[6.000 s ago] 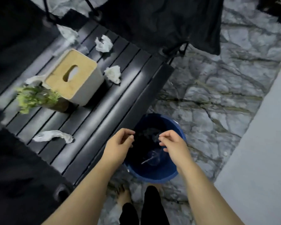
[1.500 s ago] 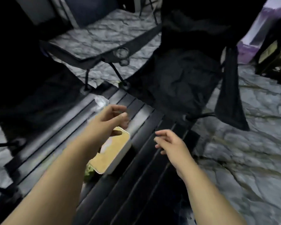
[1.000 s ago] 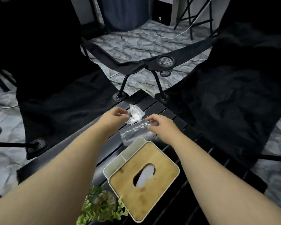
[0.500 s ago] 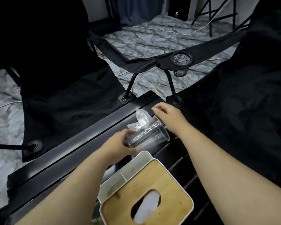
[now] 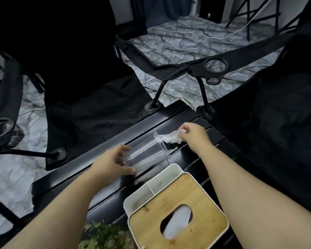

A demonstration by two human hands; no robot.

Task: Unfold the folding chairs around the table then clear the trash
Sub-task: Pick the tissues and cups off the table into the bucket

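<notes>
A: What are the hands doing?

B: The left hand [image 5: 113, 164] grips the base end of a clear plastic cup [image 5: 147, 153], fingers and thumb curled round it. The right hand [image 5: 194, 135] pinches a crumpled tissue [image 5: 171, 138] between thumb and fingertips.

A: Where is that, going by the tissue box [image 5: 178, 218]?

B: Both things are just beyond its far edge, over the black slatted table [image 5: 97, 177] the box stands on. The cup lies tilted on its side. Its base is beyond the box's left corner and its mouth points away and to the right. The tissue is further beyond the box, at the cup's mouth, with 1 end touching the rim. Whether any of it is inside the cup, I cannot tell.

A: Does the cup rest on the slats?

B: I cannot tell; it is on them or just above.

A: And the box itself?

B: It is white with a wooden lid, and white paper shows in the lid's oval slot. It has 2 small open compartments on its far side. A green plant [image 5: 104, 238] sits just left of it.

A: The chairs?

B: 2 black folding chairs stand unfolded beyond the box, past the table. The left chair [image 5: 90, 108] is beyond and to the left, the right chair [image 5: 276, 114] beyond and to the right. Their armrests meet straight beyond the box, and 1 carries a mesh cup holder [image 5: 215, 64]. Further beyond is grey marbled floor [image 5: 178, 44].
</notes>
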